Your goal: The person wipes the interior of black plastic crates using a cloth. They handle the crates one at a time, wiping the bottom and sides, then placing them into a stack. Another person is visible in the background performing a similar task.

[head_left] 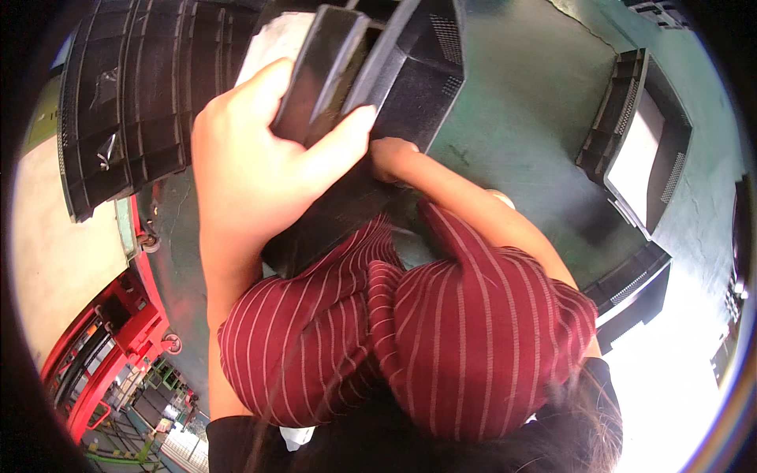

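Note:
In front of me is a black plastic crate (pixel 410 91) with mesh-patterned walls, tilted and running up past the top edge of the view. My left hand (pixel 252 154) is closed over a dark upright part of it, thumb on one side and fingers on the other. Lower down, my right hand (pixel 394 158) has its fingers curled at the crate's near right side, partly hidden by it. Beyond my left fingers a whitish sheet (pixel 276 43) shows. The crate's lower end reaches to my knees, covered in striped dark red cloth (pixel 473 339).
A tall stack of ribbed black crates (pixel 142 94) stands at the left. On the green floor (pixel 520 94) at the right lies another black crate (pixel 670 169) with a white sheet inside, and a further black crate (pixel 631 276) sits nearer. A red wheeled frame (pixel 146 331) is at the lower left.

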`<state>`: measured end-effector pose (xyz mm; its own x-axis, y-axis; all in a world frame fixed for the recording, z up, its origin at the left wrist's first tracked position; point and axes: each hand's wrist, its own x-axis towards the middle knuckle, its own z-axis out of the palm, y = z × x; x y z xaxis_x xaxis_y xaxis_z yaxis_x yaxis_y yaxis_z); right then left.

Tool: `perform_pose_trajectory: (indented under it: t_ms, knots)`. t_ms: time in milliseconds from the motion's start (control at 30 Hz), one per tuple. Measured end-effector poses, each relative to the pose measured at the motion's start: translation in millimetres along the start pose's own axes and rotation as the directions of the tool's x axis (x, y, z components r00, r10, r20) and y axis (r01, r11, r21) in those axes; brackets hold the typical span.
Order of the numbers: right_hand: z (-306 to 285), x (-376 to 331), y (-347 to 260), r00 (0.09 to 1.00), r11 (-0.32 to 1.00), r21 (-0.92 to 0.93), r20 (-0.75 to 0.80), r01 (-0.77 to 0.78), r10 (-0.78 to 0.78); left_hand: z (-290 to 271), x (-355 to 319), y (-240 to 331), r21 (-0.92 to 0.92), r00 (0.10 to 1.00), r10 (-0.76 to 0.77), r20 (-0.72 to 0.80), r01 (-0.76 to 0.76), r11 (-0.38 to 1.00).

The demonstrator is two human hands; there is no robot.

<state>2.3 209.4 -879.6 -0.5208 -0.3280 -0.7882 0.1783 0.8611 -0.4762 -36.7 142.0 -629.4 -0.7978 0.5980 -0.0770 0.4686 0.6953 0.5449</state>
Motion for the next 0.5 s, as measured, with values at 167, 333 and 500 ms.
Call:
perform_pose_trajectory:
  t_ms: [167, 333, 500]
  knots:
    - [20, -38, 30, 0.999, 0.999, -0.028, 0.041, -0.023, 0.024, -3, -2, 3, -0.004, 0.999, 0.035, -0.011, -0.035, 0.999]
    - [15, -95, 95, 0.805, 0.734, 0.581, -0.588, 0.353, 0.079, 0, -4, -4, -0.125, 0.985, 0.07, -0.16, -0.09, 0.988]
    - [-18, -50, 128, 0.228, 0.878, 0.297, -0.948, 0.375, 0.223, 3, -6, -2, -0.412, 0.969, -0.091, -0.231, -0.013, 0.911]
